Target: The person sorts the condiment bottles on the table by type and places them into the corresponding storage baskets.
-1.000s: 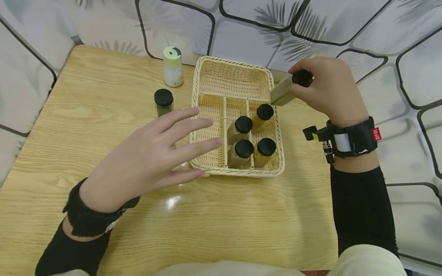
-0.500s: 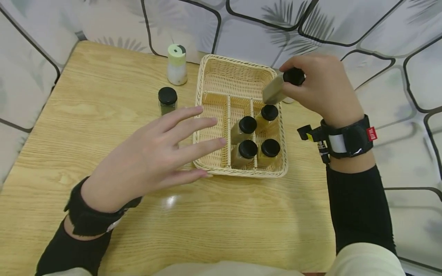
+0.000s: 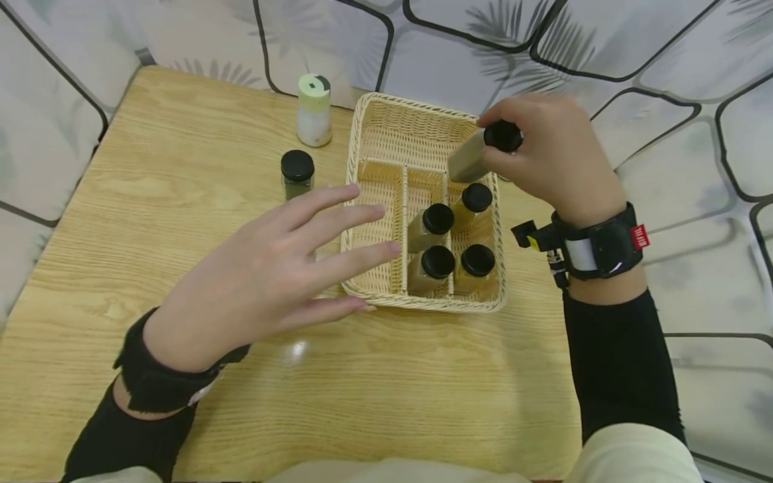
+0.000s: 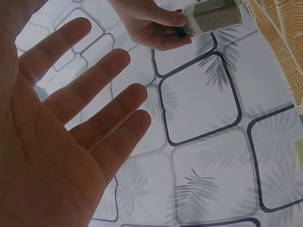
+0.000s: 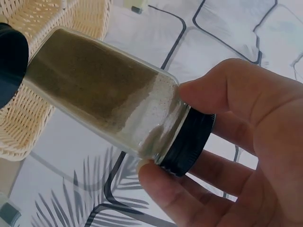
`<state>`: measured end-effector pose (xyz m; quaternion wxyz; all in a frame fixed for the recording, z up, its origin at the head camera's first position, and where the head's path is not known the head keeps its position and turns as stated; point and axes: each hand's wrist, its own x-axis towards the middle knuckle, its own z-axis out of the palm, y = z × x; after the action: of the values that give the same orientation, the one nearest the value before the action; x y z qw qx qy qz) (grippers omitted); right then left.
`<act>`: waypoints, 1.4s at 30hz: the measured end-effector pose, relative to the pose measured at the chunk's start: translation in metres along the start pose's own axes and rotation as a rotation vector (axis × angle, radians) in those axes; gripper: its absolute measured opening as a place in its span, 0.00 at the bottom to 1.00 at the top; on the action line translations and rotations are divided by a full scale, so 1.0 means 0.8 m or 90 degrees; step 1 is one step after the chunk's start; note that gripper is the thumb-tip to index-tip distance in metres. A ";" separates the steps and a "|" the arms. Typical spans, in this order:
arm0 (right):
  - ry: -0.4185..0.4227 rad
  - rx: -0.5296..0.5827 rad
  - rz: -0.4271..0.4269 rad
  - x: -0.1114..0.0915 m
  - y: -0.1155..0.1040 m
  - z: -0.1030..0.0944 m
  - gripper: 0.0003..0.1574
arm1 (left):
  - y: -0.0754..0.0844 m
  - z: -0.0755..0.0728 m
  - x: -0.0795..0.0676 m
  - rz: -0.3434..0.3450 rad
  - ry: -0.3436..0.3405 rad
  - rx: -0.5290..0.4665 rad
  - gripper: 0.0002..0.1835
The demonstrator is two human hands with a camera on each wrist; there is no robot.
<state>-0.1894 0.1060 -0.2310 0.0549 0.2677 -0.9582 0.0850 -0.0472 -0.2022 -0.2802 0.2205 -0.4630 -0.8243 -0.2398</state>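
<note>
A person's right hand (image 3: 546,149) pinches a tilted powder jar (image 3: 466,159) around its black cap (image 5: 190,142), holding it over the back right of a divided wicker basket (image 3: 413,125). The left hand (image 3: 274,268), fingers spread and holding nothing, hovers by the basket's left side. A firm, even grip, with the jar brought upright and kept clear of the four capped jars (image 3: 438,219) inside, would probably serve best

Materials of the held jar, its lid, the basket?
Held jar: glossy, transparent, likely glass, possibly clear plastic; brownish contents show through. Lid: black, satin, ribbed edge, probably plastic. Basket: matte, tan woven strands, wicker or plastic imitation.
</note>
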 end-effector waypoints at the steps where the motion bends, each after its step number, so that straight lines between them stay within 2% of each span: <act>1: -0.003 0.000 -0.005 0.000 -0.001 0.001 0.20 | 0.000 0.000 0.000 -0.002 0.000 0.001 0.29; 27: -0.040 0.008 -0.033 0.012 -0.014 0.034 0.18 | 0.000 -0.001 -0.003 -0.005 0.007 -0.010 0.29; 42: -0.060 0.038 -0.042 0.016 -0.018 0.048 0.18 | -0.005 0.004 -0.007 0.000 0.003 -0.003 0.30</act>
<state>-0.1950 0.0799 -0.2649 0.0044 0.3041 -0.9474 0.0993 -0.0484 -0.2059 -0.2867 0.2215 -0.4630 -0.8232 -0.2428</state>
